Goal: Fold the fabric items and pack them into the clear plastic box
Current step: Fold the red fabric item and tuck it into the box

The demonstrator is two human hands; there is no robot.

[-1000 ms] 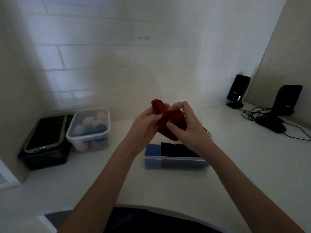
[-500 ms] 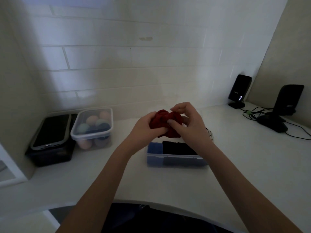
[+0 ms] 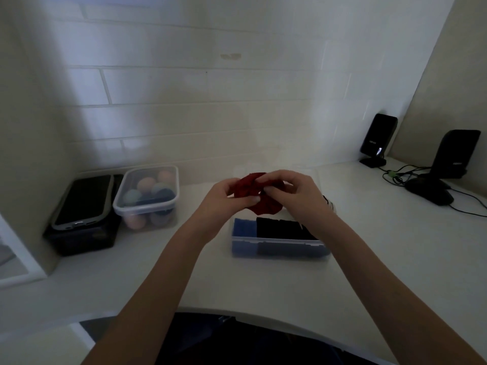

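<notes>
The red cloth [image 3: 259,196] is being bunched lower since earlier, pinched by the left hand [image 3: 224,197] and right hand [image 3: 295,192], directly above the clear box's [image 3: 279,245] far edge.

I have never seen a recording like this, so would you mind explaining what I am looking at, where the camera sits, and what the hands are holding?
There is no machine here: a person wears one wide-angle camera on the head, looking forward and down at their own bare arms. The left hand and the right hand together grip a bunched red fabric item above a clear plastic box on the white counter. Inside the box lie a blue fabric piece and a black one. To the left stand a lidded tub of coloured balls and a dark case; to the right, two black speakers with cables.
</notes>
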